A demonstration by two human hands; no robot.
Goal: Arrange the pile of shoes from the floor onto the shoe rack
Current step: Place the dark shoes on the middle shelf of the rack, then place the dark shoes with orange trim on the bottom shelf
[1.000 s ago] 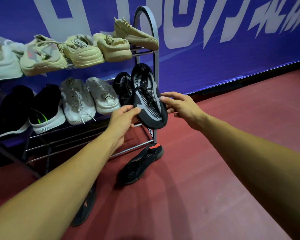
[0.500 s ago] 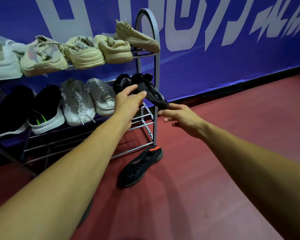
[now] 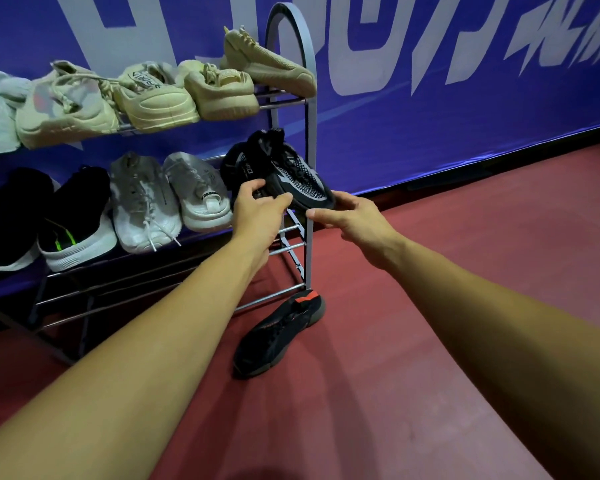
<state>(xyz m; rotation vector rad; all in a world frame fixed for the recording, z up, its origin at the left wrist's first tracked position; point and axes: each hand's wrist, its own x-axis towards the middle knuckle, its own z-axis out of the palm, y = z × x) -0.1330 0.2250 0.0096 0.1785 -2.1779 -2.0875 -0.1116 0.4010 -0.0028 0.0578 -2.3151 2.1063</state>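
A black-and-grey knit shoe (image 3: 291, 173) lies on the right end of the middle shelf of the grey metal shoe rack (image 3: 310, 133), its toe sticking out past the front rail. My left hand (image 3: 260, 213) grips its near side between thumb and fingers. My right hand (image 3: 355, 220) is spread out just right of the toe, fingertips touching it or nearly so. Its dark partner (image 3: 231, 164) sits just behind, mostly hidden. On the red floor by the rack's right foot lies a black shoe with a red heel tab (image 3: 278, 336).
Several beige shoes (image 3: 219, 91) fill the top shelf. Grey-white sneakers (image 3: 142, 206) and black shoes (image 3: 73, 216) share the middle shelf. The lower rails (image 3: 153, 289) hold nothing. A blue banner wall (image 3: 430, 109) runs behind; red floor (image 3: 465, 254) stretches right.
The black-and-grey shoe went from upright in both hands down onto the middle shelf's right end. My right hand let go and now hovers by its toe.
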